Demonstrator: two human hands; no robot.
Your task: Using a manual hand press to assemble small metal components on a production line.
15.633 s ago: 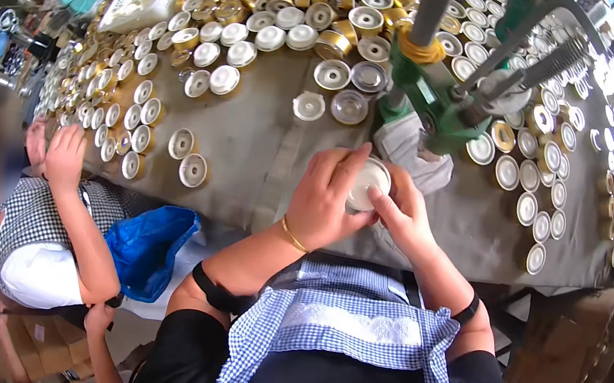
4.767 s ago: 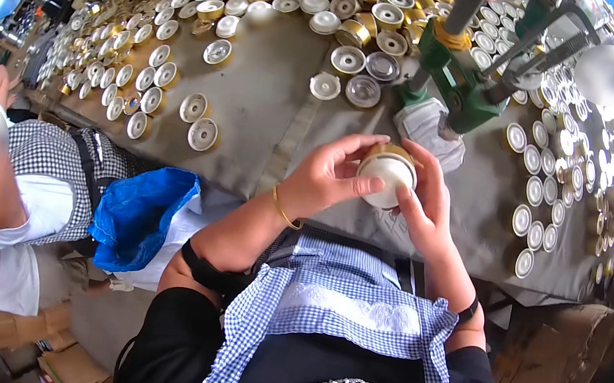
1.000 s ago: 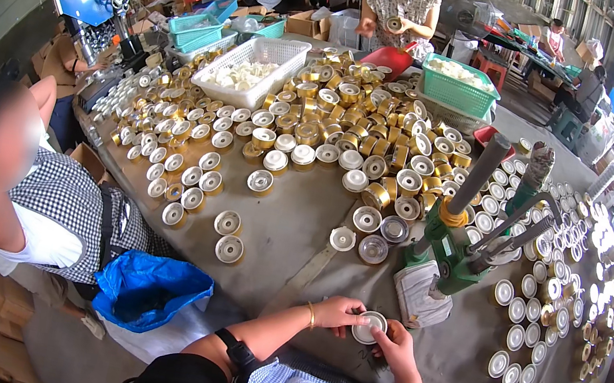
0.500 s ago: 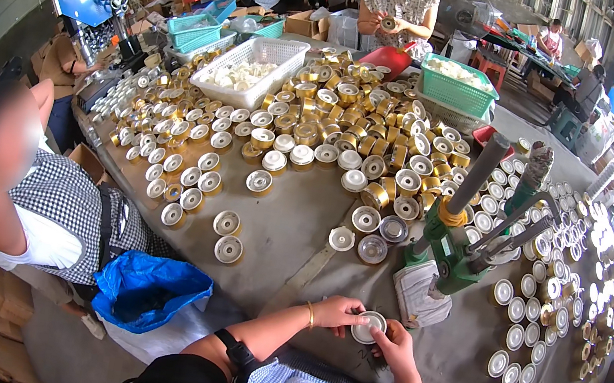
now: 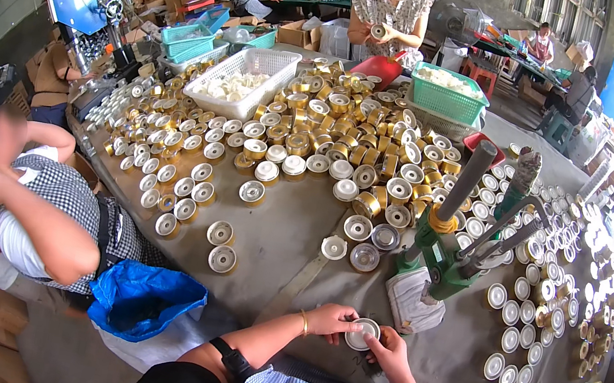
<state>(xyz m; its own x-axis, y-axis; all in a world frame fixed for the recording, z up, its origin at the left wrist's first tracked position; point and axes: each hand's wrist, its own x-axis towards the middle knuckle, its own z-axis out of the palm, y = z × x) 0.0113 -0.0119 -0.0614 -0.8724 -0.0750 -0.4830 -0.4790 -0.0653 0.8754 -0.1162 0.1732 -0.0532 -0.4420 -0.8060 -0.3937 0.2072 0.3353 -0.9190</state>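
Near the front edge of the table, a round white cap-like piece (image 5: 362, 333) with a raised rim is held between both hands. My left hand (image 5: 330, 321) pinches it from the left side, and my right hand (image 5: 389, 350) grips its right edge with thumb and fingers. Beyond them stands a green hand press (image 5: 447, 251) with metal posts; a folded pale cloth (image 5: 416, 299) lies against its base. Left of the press lie a loose white cap (image 5: 334, 248) and a clear-looking round piece (image 5: 364, 257).
A large heap of gold-and-white round pieces (image 5: 350, 130) covers the table's middle. White caps (image 5: 527, 312) spread over the right side. A white basket (image 5: 244, 84) and a green basket (image 5: 448, 93) stand behind. A co-worker (image 5: 55, 214) sits left, by a blue bag (image 5: 146, 300).
Both hands still hold the white piece, barely shifted. My view has moved slightly. The left co-worker's hand has come to their hair, and the far co-worker's piece is turned differently.
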